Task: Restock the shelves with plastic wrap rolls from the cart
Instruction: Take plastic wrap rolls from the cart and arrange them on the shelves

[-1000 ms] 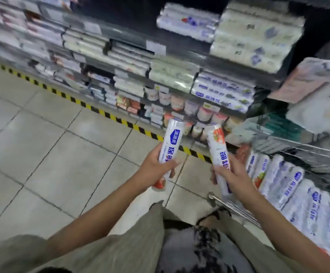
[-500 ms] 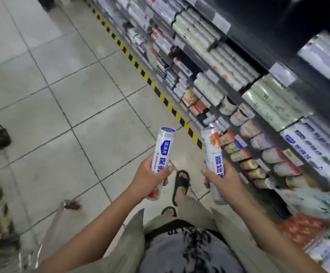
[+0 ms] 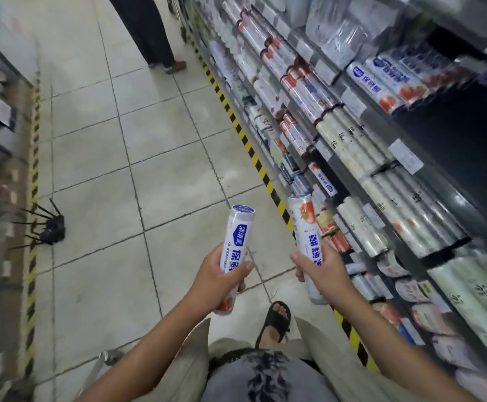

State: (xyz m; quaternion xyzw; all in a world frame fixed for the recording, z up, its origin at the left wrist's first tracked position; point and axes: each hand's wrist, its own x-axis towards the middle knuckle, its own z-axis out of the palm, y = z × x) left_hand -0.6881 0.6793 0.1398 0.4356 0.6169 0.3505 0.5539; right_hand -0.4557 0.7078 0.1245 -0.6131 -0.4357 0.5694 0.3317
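Shelves swung right, roll-packed; left hand and right hand hold rolls.

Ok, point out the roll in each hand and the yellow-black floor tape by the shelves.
Left-hand roll [image 3: 237, 236]: head view, blue-lettered label, upper half.
Right-hand roll [image 3: 306, 227]: head view, label just below the tomato picture.
Floor tape [image 3: 254, 156]: head view, a stripe midway along the aisle.

shelves right, floor left
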